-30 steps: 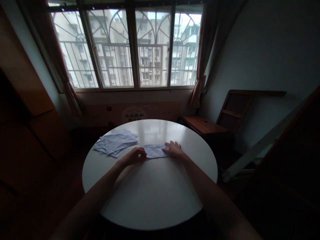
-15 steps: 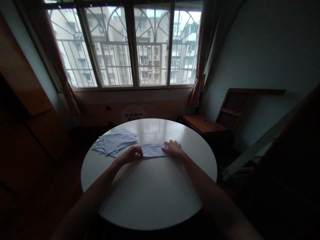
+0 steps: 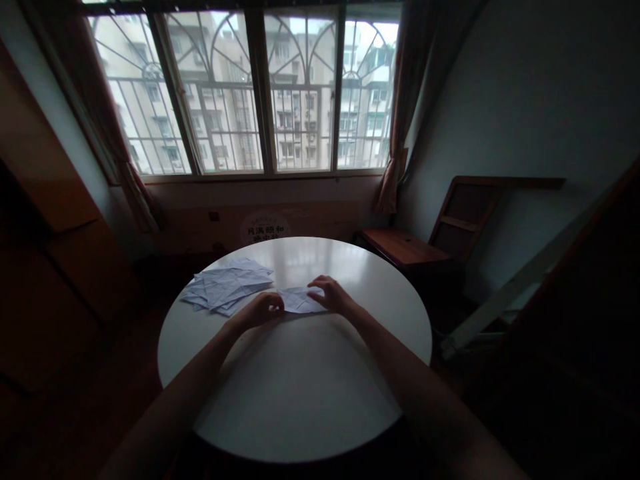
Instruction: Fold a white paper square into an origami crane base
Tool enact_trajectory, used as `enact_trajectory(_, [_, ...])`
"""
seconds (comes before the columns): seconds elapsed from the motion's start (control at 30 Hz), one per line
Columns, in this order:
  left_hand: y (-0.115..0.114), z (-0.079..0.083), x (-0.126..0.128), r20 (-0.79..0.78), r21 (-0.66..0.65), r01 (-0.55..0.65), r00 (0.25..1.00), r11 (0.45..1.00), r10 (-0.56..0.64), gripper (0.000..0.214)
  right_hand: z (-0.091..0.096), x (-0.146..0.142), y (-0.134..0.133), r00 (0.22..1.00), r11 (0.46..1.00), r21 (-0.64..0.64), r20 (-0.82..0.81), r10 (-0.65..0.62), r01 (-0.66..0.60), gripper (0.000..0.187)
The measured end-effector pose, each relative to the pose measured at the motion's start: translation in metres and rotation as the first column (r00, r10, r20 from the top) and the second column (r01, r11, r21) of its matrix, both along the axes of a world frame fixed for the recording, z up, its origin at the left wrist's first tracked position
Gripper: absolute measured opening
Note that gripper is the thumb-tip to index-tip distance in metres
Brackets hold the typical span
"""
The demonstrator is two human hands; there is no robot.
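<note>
A folded white paper (image 3: 299,301) lies on the round white table (image 3: 300,393), between my two hands. My left hand (image 3: 263,309) is curled and pinches the paper's left end. My right hand (image 3: 330,295) rests on the paper's right end with its fingers bent over the edge, gripping it. A loose heap of similar white papers (image 3: 225,287) lies to the left, just beyond my left hand.
A barred window (image 3: 245,93) with curtains fills the far wall. A low wooden bench (image 3: 400,248) and a leaning wooden frame (image 3: 465,220) stand right of the table. A wooden cabinet (image 3: 55,220) stands at the left. A pale plank (image 3: 505,297) leans at right.
My right hand has slid left along the paper and curled over its end, so the paper looks shorter. My left hand has shifted slightly left. The camera has tilted a little.
</note>
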State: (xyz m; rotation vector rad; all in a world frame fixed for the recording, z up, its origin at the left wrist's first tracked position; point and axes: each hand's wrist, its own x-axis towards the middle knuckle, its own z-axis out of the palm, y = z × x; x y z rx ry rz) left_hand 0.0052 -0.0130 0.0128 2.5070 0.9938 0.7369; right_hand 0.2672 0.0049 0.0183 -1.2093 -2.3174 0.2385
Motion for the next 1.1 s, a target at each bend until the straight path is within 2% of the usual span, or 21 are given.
enact_trajectory(0.03, [0.001, -0.001, 0.0, 0.004, 0.001, -0.007, 1.0, 1.0, 0.007, 0.008, -0.002, -0.004, -0.001, 0.992, 0.992, -0.025, -0.028, 0.119, -0.12, 0.028])
enact_trajectory(0.1, [0.002, -0.003, 0.0, 0.016, 0.007, -0.023, 1.0, 1.0, 0.023, 0.008, -0.006, -0.014, -0.005, 0.972, 0.973, -0.027, -0.059, 0.229, -0.231, 0.024])
enact_trajectory(0.23, [0.001, -0.003, 0.001, 0.042, 0.015, -0.028, 0.999, 0.999, 0.028, 0.009, -0.01, -0.028, -0.012, 0.956, 0.956, 0.038, 0.065, 0.287, -0.29, 0.013])
enact_trajectory(0.37, [-0.003, -0.001, 0.005, 0.036, 0.033, -0.006, 0.999, 0.999, 0.005, 0.007, -0.008, -0.034, -0.017, 0.949, 0.956, 0.085, 0.178, 0.261, -0.279, 0.009])
enact_trajectory(0.5, [-0.007, 0.0, 0.01, 0.029, 0.051, 0.031, 0.999, 0.998, -0.033, 0.008, -0.009, -0.036, -0.018, 0.944, 0.951, 0.114, 0.201, 0.261, -0.288, 0.011])
enact_trajectory(0.77, [-0.009, 0.002, 0.014, -0.024, 0.12, 0.027, 0.999, 0.992, -0.024, 0.008, -0.006, -0.036, -0.019, 0.946, 0.949, 0.085, 0.144, 0.29, -0.304, 0.007])
enact_trajectory(1.1, [0.003, -0.003, -0.007, -0.015, 0.117, 0.017, 1.0, 0.993, -0.016, 0.011, -0.004, -0.03, -0.016, 0.963, 0.964, -0.003, 0.054, 0.264, -0.264, 0.008])
